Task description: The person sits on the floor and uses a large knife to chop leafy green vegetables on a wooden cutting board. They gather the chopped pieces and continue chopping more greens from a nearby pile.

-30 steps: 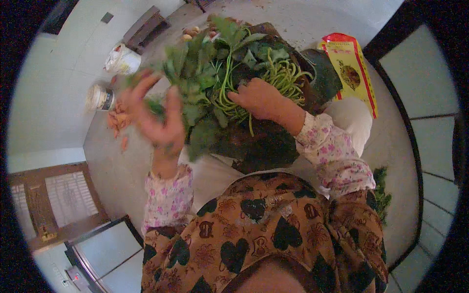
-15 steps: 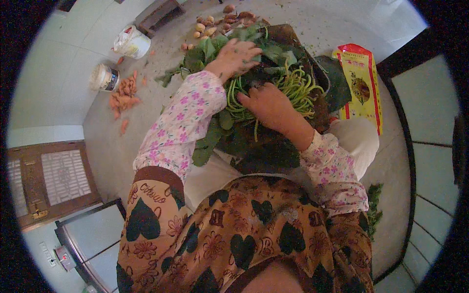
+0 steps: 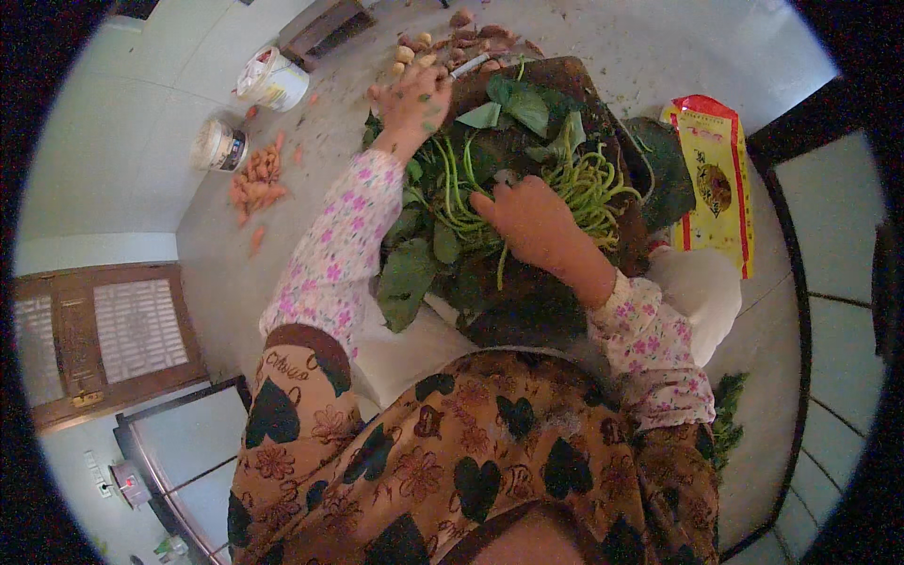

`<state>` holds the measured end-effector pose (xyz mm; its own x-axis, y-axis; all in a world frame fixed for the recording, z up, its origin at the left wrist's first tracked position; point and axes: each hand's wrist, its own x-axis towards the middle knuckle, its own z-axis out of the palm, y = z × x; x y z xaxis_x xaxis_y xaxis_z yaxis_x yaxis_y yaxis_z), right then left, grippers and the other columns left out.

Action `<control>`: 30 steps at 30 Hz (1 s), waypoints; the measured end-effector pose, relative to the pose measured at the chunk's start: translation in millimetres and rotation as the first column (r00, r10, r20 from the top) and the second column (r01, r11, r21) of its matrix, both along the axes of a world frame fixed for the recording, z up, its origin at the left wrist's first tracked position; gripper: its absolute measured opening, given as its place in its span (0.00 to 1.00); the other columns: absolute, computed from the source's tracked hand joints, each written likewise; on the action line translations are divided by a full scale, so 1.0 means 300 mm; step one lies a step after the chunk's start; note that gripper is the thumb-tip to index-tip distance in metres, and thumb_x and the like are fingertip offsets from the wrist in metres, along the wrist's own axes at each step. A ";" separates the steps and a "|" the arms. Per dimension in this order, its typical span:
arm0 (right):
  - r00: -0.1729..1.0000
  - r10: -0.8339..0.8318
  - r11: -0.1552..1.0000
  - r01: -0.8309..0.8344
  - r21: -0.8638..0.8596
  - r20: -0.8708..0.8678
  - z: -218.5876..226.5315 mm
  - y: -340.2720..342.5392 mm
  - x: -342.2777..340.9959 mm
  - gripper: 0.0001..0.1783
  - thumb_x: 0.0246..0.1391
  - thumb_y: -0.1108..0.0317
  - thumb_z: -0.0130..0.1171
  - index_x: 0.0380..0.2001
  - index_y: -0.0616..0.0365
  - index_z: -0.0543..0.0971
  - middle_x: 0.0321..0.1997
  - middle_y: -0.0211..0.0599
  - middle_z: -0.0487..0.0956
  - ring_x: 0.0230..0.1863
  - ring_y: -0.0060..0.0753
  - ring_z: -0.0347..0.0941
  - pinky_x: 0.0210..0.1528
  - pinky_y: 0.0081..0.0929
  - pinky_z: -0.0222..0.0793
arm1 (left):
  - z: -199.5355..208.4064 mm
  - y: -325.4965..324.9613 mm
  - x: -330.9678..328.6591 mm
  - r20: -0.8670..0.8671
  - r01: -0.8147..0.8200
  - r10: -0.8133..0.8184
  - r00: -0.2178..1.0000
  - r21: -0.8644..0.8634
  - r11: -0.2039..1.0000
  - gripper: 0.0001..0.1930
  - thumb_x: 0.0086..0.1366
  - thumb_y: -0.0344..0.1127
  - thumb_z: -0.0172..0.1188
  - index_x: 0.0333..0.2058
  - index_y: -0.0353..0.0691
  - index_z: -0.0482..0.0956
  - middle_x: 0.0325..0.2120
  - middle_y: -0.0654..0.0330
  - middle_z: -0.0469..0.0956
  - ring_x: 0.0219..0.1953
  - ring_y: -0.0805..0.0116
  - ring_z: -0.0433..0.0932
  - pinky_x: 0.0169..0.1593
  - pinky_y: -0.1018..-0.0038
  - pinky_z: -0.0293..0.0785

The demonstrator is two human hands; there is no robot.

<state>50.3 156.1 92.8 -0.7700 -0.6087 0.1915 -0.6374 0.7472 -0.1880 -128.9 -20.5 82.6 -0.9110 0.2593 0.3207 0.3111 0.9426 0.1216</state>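
My right hand (image 3: 537, 226) is curled over a spread of green leaf stems (image 3: 589, 193); a small greyish thing (image 3: 506, 176) shows at its fingertips, too unclear to name. Toward the far left edge of the dark board (image 3: 565, 80), my left hand (image 3: 414, 108) has its fingers bent, with green bits stuck on its back. A thin pale strip (image 3: 471, 65) sticks out beside those fingers; its kind is unclear. Broad green leaves (image 3: 523, 105) lie on the board's far part. More big leaves (image 3: 407, 282) hang over its near left side, close to my lap.
Beyond the board lie several potatoes (image 3: 405, 55) and brownish roots (image 3: 494, 32). At the left are orange roots (image 3: 256, 184) and two white buckets (image 3: 273, 80) (image 3: 221, 146). A yellow and red bag (image 3: 713, 184) lies at right, with loose greens (image 3: 728, 414) nearer me.
My left hand has moved away from the leaf pile, outward and to the left, its fingers now bent. Fewer leaves lie at the pile's far left. My right hand stays over the stems.
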 end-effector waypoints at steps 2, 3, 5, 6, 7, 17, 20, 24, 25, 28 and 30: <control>1.000 -0.012 1.000 0.011 -0.007 -0.015 0.002 0.008 -0.004 0.18 0.41 0.74 0.53 0.41 0.54 0.70 0.26 0.38 0.73 0.29 0.42 0.72 0.32 0.36 0.65 | 0.068 0.125 -0.052 0.120 0.239 -0.224 0.967 -0.125 0.963 0.16 0.62 0.52 0.46 0.41 0.53 0.75 0.48 0.60 0.71 0.51 0.53 0.67 0.51 0.51 0.59; 0.999 -0.021 1.000 0.021 -0.018 -0.029 0.002 0.017 -0.002 0.18 0.41 0.74 0.53 0.41 0.54 0.70 0.26 0.38 0.73 0.29 0.42 0.72 0.32 0.37 0.65 | 0.039 0.220 -0.092 0.206 0.168 -0.149 0.967 -0.077 0.983 0.17 0.61 0.54 0.46 0.42 0.53 0.75 0.47 0.60 0.71 0.49 0.53 0.68 0.50 0.51 0.59; 1.000 0.026 0.999 -0.027 -0.027 -0.012 0.020 -0.002 0.005 0.18 0.41 0.74 0.52 0.41 0.55 0.71 0.25 0.39 0.73 0.29 0.42 0.72 0.32 0.37 0.64 | -0.054 0.270 -0.145 0.195 0.084 -0.109 0.975 0.133 0.988 0.20 0.59 0.55 0.49 0.41 0.50 0.76 0.43 0.58 0.74 0.45 0.54 0.71 0.48 0.54 0.63; 0.999 0.037 0.999 -0.038 0.009 0.021 0.020 -0.011 0.004 0.18 0.41 0.74 0.52 0.41 0.55 0.71 0.25 0.39 0.73 0.29 0.42 0.72 0.33 0.37 0.64 | -0.180 0.269 -0.169 0.077 0.139 -0.173 0.982 0.327 0.935 0.21 0.57 0.55 0.51 0.39 0.46 0.77 0.39 0.55 0.76 0.41 0.54 0.74 0.46 0.58 0.68; 0.998 0.038 0.998 -0.041 0.049 0.059 0.015 -0.011 0.002 0.18 0.41 0.74 0.52 0.40 0.56 0.72 0.25 0.39 0.73 0.29 0.42 0.72 0.33 0.37 0.64 | -0.242 0.270 -0.210 0.102 0.148 -0.195 0.976 0.352 0.924 0.22 0.57 0.56 0.51 0.40 0.45 0.76 0.39 0.55 0.76 0.42 0.55 0.74 0.47 0.57 0.67; 1.000 -0.010 0.997 0.009 -0.074 -0.018 -0.003 -0.005 -0.006 0.14 0.41 0.73 0.53 0.36 0.55 0.71 0.25 0.37 0.73 0.28 0.42 0.72 0.33 0.37 0.64 | 0.247 0.323 -0.211 0.578 -0.308 -0.352 0.737 0.749 0.586 0.17 0.54 0.41 0.57 0.42 0.40 0.77 0.35 0.57 0.79 0.40 0.67 0.75 0.49 0.68 0.67; 0.999 0.033 0.996 -0.035 -0.077 -0.017 0.022 -0.025 0.007 0.15 0.39 0.74 0.54 0.36 0.55 0.71 0.25 0.37 0.73 0.28 0.42 0.71 0.32 0.37 0.64 | 0.353 0.182 -0.288 0.295 -0.099 -0.642 0.707 0.941 0.323 0.10 0.60 0.28 0.53 0.42 0.36 0.73 0.29 0.60 0.79 0.32 0.69 0.78 0.41 0.73 0.73; 0.999 -0.009 0.998 0.006 -0.069 -0.038 0.006 0.006 0.001 0.16 0.39 0.75 0.55 0.37 0.55 0.71 0.25 0.37 0.72 0.29 0.42 0.71 0.32 0.36 0.64 | 0.379 0.202 -0.183 0.249 0.055 -0.581 0.775 0.889 0.454 0.08 0.59 0.27 0.52 0.38 0.36 0.76 0.30 0.59 0.79 0.34 0.70 0.77 0.40 0.73 0.73; 0.998 -0.020 0.997 0.016 -0.078 -0.052 0.000 0.013 0.000 0.17 0.39 0.74 0.55 0.37 0.55 0.71 0.26 0.38 0.72 0.29 0.42 0.71 0.31 0.36 0.64 | 0.350 0.214 -0.164 0.229 0.113 -0.598 0.768 0.870 0.479 0.09 0.60 0.30 0.53 0.38 0.38 0.78 0.32 0.60 0.80 0.35 0.70 0.77 0.41 0.72 0.73; 0.998 0.007 0.996 -0.013 -0.091 -0.064 0.013 0.000 0.006 0.17 0.39 0.74 0.54 0.38 0.55 0.72 0.26 0.38 0.72 0.30 0.42 0.71 0.31 0.36 0.64 | 0.342 0.191 -0.112 0.212 0.260 -0.483 0.850 0.628 0.733 0.10 0.63 0.31 0.51 0.40 0.40 0.79 0.35 0.62 0.80 0.37 0.69 0.77 0.44 0.72 0.73; 0.996 0.057 0.993 -0.064 -0.102 -0.072 0.011 -0.037 0.018 0.18 0.40 0.74 0.54 0.39 0.55 0.72 0.26 0.38 0.72 0.29 0.42 0.71 0.31 0.36 0.64 | 0.146 0.109 -0.288 0.293 0.183 -0.454 0.842 0.636 0.750 0.11 0.63 0.30 0.50 0.41 0.42 0.79 0.37 0.61 0.79 0.39 0.68 0.78 0.46 0.71 0.73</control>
<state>55.6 145.0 96.0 -0.7151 -0.6278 0.3074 -0.6950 0.6854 -0.2171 -215.3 12.1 126.3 -0.8823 0.4531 0.1274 0.3726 0.5071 0.7772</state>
